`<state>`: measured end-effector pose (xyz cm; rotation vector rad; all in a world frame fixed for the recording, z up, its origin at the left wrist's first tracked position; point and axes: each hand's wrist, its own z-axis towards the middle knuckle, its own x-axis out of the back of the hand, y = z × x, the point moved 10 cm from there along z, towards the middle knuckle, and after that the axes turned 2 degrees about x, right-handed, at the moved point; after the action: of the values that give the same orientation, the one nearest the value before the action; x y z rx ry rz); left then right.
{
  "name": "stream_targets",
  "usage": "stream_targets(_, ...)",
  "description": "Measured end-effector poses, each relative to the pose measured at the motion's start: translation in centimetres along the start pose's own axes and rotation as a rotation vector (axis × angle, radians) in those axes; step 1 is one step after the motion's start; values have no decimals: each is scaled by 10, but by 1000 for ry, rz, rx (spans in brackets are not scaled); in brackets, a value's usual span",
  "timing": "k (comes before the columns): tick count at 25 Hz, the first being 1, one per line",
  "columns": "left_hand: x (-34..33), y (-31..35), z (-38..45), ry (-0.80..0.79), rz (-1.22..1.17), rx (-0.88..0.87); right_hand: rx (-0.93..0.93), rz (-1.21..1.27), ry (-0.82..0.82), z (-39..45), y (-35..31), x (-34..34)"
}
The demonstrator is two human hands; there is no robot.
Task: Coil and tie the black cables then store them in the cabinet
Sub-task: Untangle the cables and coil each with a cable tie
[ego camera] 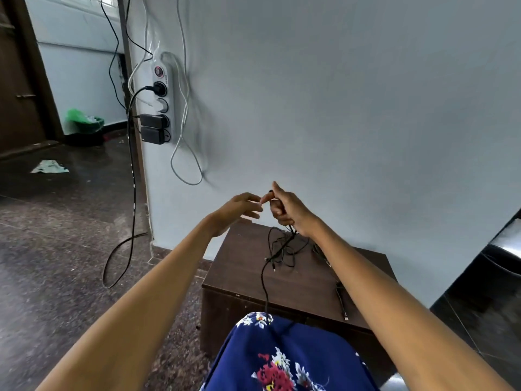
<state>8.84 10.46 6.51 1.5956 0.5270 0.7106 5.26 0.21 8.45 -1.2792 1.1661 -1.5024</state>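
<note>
Early in the coiling step, by the look of it: nothing tied, nothing stored. Right hand raised at frame centre, fingers curled round a black cable, thumb and forefinger pinching its end up top. Left hand just beside it, fingers loosely spread and relaxed, fingertips close to the pinched end but gripping nothing that can be made out. Below the right hand, cable dropping into a loose tangle on the brown cabinet at lower centre, one strand trailing down over the front edge toward the floral dress. More dark cable lying at the cabinet's right edge, partly hidden by the right forearm. Next move, as a judgement: left hand to take the strand near the pinched end and draw a first loop, tangle needing to be shaken free so loops lie even. Risk of snagging at the knotted part. Cabinet opening not visible from here.
</note>
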Motion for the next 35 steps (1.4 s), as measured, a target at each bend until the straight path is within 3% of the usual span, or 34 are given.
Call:
stream_targets(3, -22, 4, 1, -54, -130, -14, -24, 75, -13, -2, -4, -7)
stream_targets(7, -18, 12, 1, 96, -182, -120, -132, 234, -87, -12, -4, 2)
stream_targets(10, -40, 17, 3, -88, -251, -165, -148, 156, -71, -18, -5, 13)
stream_targets(15, -7, -17, 0, 88, -242, -50, -137, 90, 439, -27, 15, 90)
stream_targets(19, 24, -50, -9, 126, -146, 41, -234, 88, 630, -41, 54, 118)
stream_targets(21, 30, -55, -11, 149, -123, 52, -225, -17, 569, -38, 61, 111)
stream_targets(24, 26, -45, -10, 130, -115, 32, -187, -151, 317, -26, 58, 74)
stream_targets(28, 15, -26, 1, 173, -118, 16, -181, -115, 15, -15, 43, 21)
stream_targets(31, 7, -17, 9, 257, -28, 9, -91, -163, 52, -6, 15, 15)
stream_targets(35, -5, -10, 19, 375, 360, -8, -109, -39, 147, -4, 3, 23)
